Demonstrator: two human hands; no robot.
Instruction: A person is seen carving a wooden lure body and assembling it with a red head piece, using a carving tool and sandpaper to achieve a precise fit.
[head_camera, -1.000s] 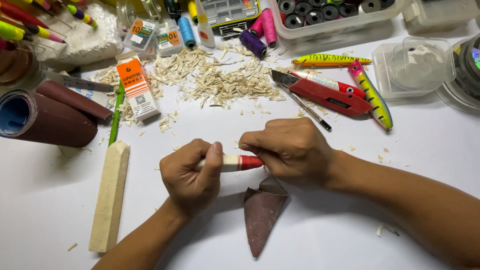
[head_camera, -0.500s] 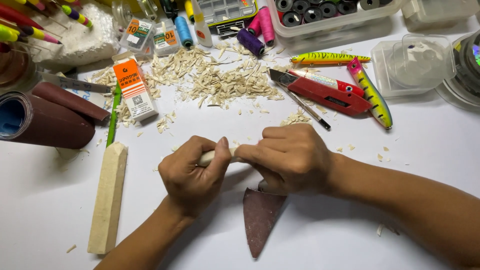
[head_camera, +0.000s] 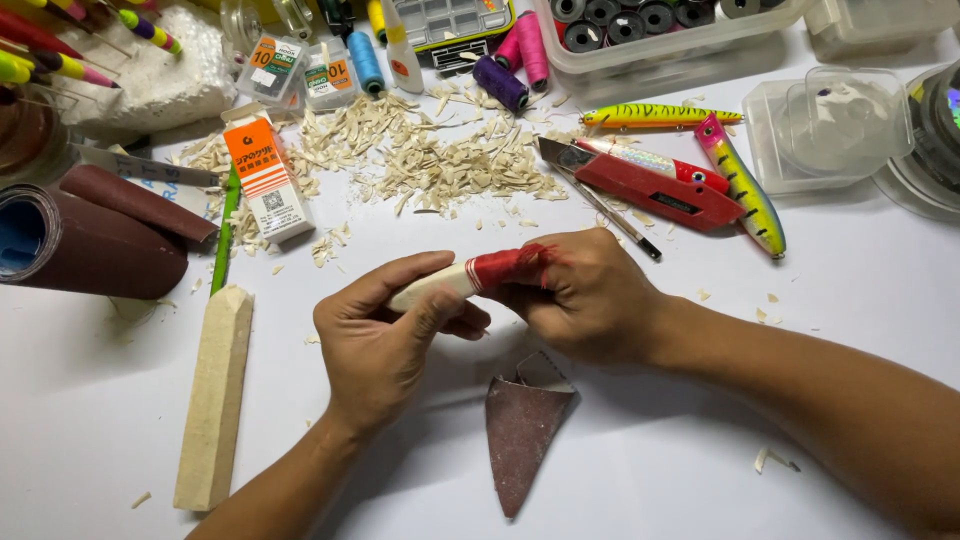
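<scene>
A folded piece of brown sandpaper (head_camera: 522, 425) lies nearest on the white desk (head_camera: 620, 480); above it the left hand (head_camera: 385, 345) curls its grip round a pale carved wooden piece (head_camera: 440, 285), held level; the right hand (head_camera: 580, 295) pinches its red-wrapped end (head_camera: 505, 266); beyond lie wood shavings (head_camera: 440, 160) and a red utility knife (head_camera: 650, 185).

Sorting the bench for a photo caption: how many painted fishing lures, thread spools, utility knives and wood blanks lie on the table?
Painted fishing lures: 2
Thread spools: 4
Red utility knife: 1
Pale wood blank: 1
Total: 8
</scene>
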